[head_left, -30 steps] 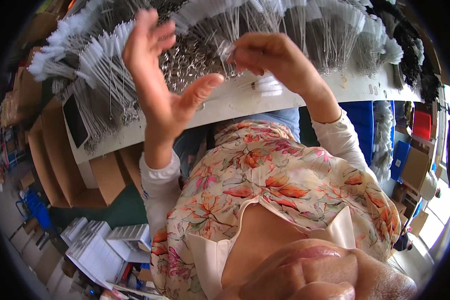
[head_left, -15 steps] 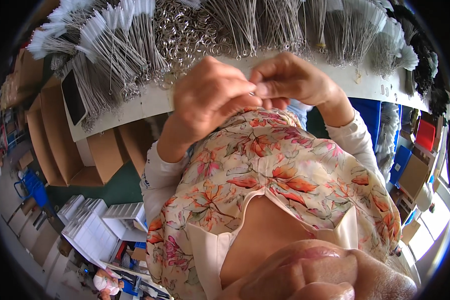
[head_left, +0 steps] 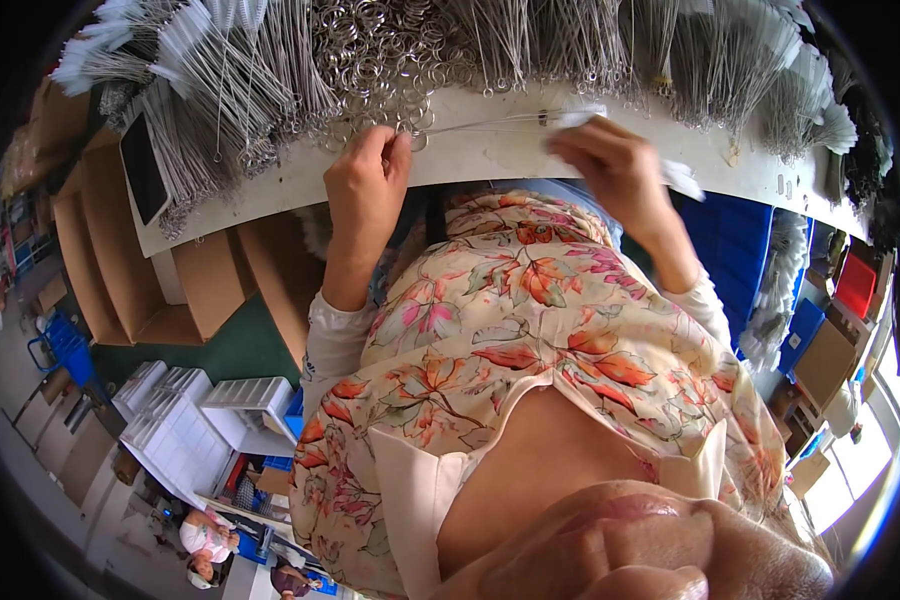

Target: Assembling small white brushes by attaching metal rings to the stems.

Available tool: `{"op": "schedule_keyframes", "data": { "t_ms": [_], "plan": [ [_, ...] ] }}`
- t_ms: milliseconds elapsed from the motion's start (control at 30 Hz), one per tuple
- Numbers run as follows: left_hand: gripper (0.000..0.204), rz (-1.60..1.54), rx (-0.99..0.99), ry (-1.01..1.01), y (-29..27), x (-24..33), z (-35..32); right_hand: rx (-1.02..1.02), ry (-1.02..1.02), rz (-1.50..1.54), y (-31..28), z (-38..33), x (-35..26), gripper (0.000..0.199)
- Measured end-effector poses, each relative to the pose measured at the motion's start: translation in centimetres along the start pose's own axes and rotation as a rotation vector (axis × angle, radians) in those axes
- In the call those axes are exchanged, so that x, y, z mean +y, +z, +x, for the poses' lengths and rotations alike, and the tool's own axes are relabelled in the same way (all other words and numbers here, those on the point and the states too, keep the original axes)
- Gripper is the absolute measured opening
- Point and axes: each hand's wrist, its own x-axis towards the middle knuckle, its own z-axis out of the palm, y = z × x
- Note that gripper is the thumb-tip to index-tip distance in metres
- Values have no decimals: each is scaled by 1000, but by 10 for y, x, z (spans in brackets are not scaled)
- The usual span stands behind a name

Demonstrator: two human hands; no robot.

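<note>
— Left hand (head_left: 365, 185) pinches a wire brush (head_left: 490, 122) at the counter (head_left: 470, 155) edge; right hand (head_left: 610, 165) grips its white tip.
— Handling?
— Light, thin, likely springy. Hold near both ends.

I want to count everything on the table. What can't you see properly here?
Head view only:
- Left hand fingertips: curled under, so whether they pinch a ring is unclear.
- Right hand: fingers cover most of the white brush tip.
- Table underside: hidden behind the flowered shirt.
- Brushes: cut off at the top rim.
</note>
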Motion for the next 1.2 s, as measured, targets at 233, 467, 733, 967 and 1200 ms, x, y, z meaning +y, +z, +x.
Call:
{"op": "schedule_keyframes", "data": {
  "t_ms": [233,467,733,967,1200],
  "plan": [
    [6,-761,123,75,-32,45,37,9,-246,86,39,64,-40,6],
    [24,-429,88,557,-61,48,65,-334,-207,481,-11,87,-52,11],
    [37,-415,134,650,-72,56,79,-400,-120,690,-19,99,-56,13],
    [31,-436,81,613,-84,57,81,-513,-120,744,-24,111,-59,17],
    [34,-620,98,445,-81,63,83,-403,-203,749,-12,119,-58,16]
  ]
}}
